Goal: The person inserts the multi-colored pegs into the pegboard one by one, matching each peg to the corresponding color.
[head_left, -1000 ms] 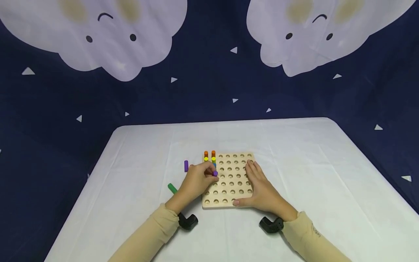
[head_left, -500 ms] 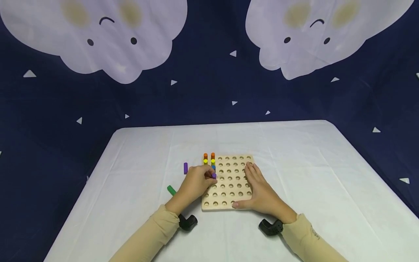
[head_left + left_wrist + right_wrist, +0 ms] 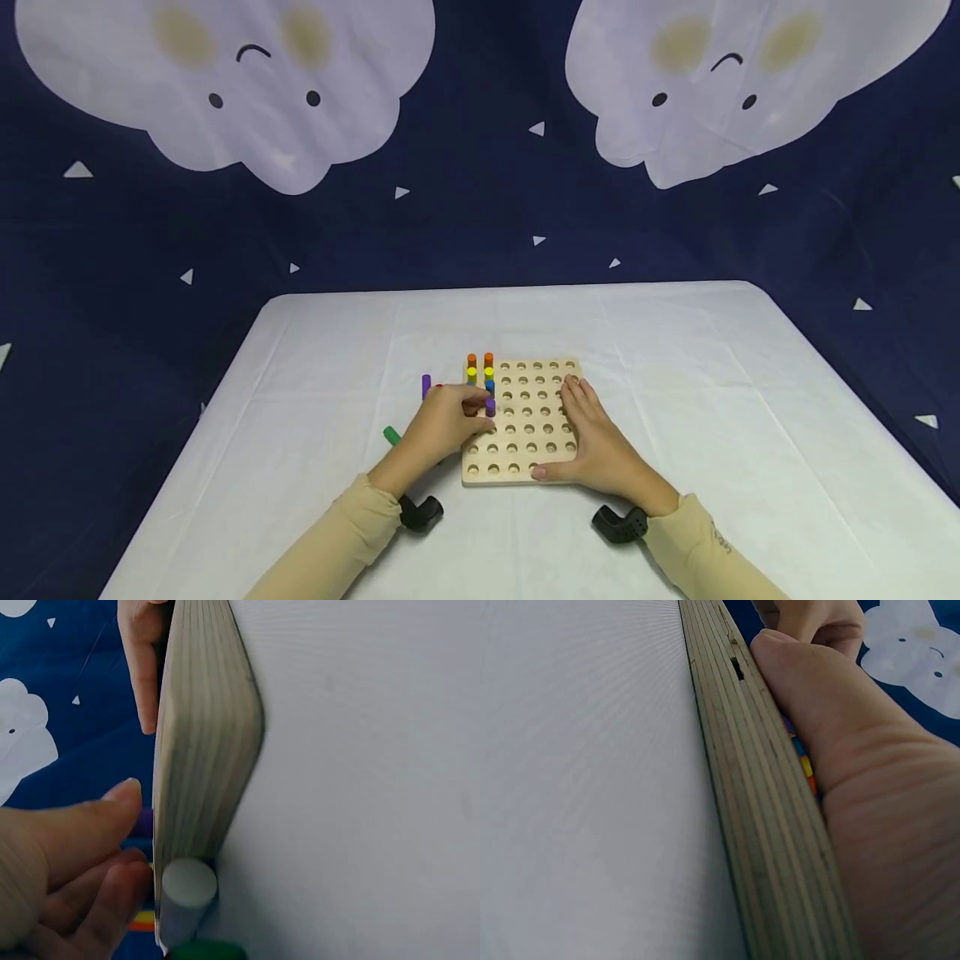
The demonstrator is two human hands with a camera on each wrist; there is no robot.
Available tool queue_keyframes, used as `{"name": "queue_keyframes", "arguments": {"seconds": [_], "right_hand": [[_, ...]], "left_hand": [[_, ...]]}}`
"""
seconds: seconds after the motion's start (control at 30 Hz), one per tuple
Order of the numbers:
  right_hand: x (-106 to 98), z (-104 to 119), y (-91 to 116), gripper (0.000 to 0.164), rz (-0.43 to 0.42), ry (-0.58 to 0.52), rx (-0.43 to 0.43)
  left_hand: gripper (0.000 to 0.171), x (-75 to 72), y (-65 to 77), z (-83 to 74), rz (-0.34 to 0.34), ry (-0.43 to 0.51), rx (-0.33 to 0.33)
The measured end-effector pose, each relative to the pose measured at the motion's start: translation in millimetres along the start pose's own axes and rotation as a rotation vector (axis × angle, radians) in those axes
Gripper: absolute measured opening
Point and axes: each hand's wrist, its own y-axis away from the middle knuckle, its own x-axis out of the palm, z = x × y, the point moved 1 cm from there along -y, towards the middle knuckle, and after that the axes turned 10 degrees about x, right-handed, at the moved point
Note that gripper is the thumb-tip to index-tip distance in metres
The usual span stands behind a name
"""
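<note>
A pale wooden pegboard (image 3: 525,481) with rows of round holes lies on the table. In its second column a purple peg (image 3: 491,407) stands upright, just in front of a blue peg (image 3: 490,388). My left hand (image 3: 442,421) is around the purple peg, thumb and fingers spread apart on either side of it. The left wrist view shows the thumb (image 3: 124,799) near the purple peg (image 3: 144,823). Flat along the board's right side rests my right hand (image 3: 603,437), its thumb at the front edge. Orange pegs (image 3: 489,360) and yellow pegs (image 3: 489,374) fill the back rows at left.
Left of the board lie a loose purple peg (image 3: 426,385) and a green peg (image 3: 392,435), partly behind the left arm. A bit of red (image 3: 440,387) peeks out over the left hand. Close to the board's side is a white peg (image 3: 190,885). White cloth covers the table (image 3: 720,375).
The left thumb and fingers have parted from the purple peg they pinched, which now stands upright in the board. The left hand has drawn slightly back left. The right hand stays put.
</note>
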Motion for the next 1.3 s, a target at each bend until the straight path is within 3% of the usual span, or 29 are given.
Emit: {"name": "queue_keyframes", "arguments": {"seconds": [0.17, 0.37, 0.5, 0.67, 0.97, 1.3], "right_hand": [[-0.2, 0.3, -0.3, 0.142, -0.001, -0.002, -0.001], [-1.2, -1.5, -1.2, 0.141, -0.016, 0.006, -0.004], [-2.7, -3.6, -2.5, 0.141, -0.026, 0.014, 0.000], [-5.5, -4.5, -3.3, 0.141, -0.028, 0.019, 0.018], [-3.9, -3.2, -4.1, 0.141, -0.014, 0.008, 0.013], [1.5, 1.0, -1.4, 0.141, 0.001, -0.003, 0.000]], "left_hand": [[0.036, -8.7, 9.2, 10.1, -0.009, 0.082, -0.010], [0.035, -29.4, 11.8, 20.3, -0.072, 0.084, -0.029], [0.037, -47.0, 7.9, 26.2, -0.111, 0.065, -0.059], [0.042, -60.6, 0.3, 39.3, -0.172, -0.046, -0.104], [0.037, -56.0, -10.0, 54.8, -0.158, -0.175, -0.180], [0.031, -51.9, -4.9, 56.4, -0.122, -0.183, -0.228]]}}
